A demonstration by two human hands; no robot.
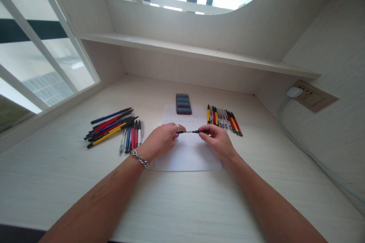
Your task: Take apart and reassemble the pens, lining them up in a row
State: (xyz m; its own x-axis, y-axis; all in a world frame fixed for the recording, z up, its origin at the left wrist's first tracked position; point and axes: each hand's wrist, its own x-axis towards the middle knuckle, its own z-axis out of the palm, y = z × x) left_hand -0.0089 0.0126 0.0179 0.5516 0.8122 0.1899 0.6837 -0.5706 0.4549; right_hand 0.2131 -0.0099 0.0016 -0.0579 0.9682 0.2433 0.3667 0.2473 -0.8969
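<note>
Both my hands hold one thin black pen (pixel 191 132) level above a white sheet of paper (pixel 188 153) on the desk. My left hand (pixel 161 140), with a ring and a chain bracelet at the wrist, pinches the pen's left end. My right hand (pixel 218 139) pinches its right end. A loose heap of red, blue, yellow and black pens (pixel 111 126) lies to the left of my left hand. A tidy row of pens (pixel 224 120) lies just beyond my right hand.
A dark phone-like block (pixel 183 104) lies at the far edge of the paper. A shelf (pixel 196 51) overhangs the back of the desk. On the right wall a socket plate (pixel 310 97) holds a plug whose grey cable (pixel 308 153) runs down the wall.
</note>
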